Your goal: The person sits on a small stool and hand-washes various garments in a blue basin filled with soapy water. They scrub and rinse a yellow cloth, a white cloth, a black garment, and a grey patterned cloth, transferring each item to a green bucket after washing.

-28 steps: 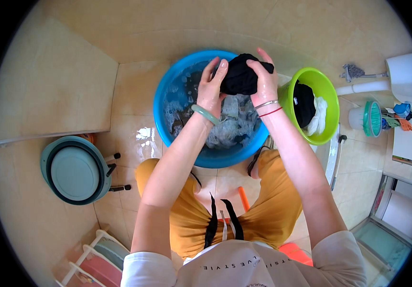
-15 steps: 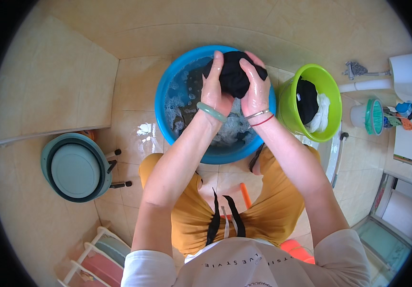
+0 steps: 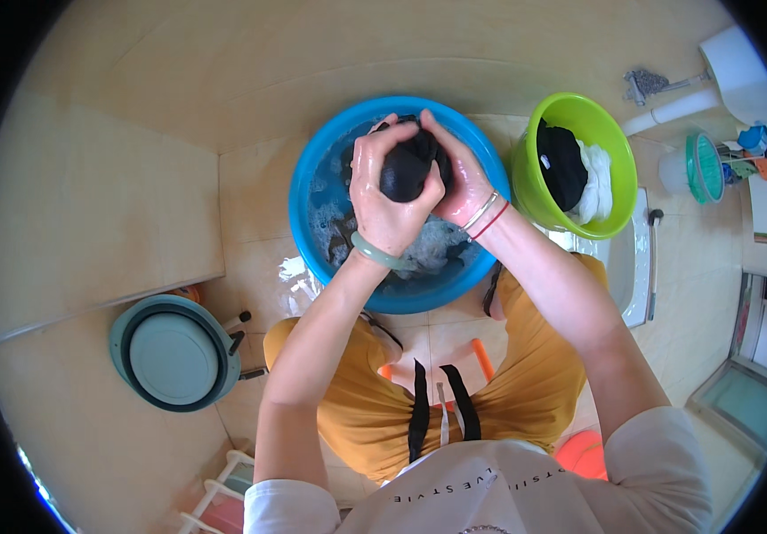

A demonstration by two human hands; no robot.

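Black cloth (image 3: 406,176), one wet bundle, is filling the space between two bare hands over one round blue tub (image 3: 301,209), sitting toward twelve o'clock from the tub's middle. The left hand (image 3: 382,189) is gripping it from the nine o'clock side, fingers curling over the top and thumb pressing across the front. The right hand (image 3: 462,178) is cupping it from three o'clock, closing against the bundle. One pale green bangle (image 3: 381,253) is circling the left wrist; one silver bangle (image 3: 480,211) and one red string (image 3: 491,222) are circling the right. White suds (image 3: 437,242) are floating between four and five o'clock in the tub.

Between two and three o'clock, just beside the tub, one lime-green bucket (image 3: 581,112) is holding two heaps: one black heap (image 3: 561,169) lying on its nine o'clock side, one white heap (image 3: 593,185) on its three o'clock side. How many garments each is containing cannot be told. One grey-green basin (image 3: 174,359) is standing well apart at eight o'clock. Two mustard trouser legs (image 3: 348,414) are spreading at six o'clock.
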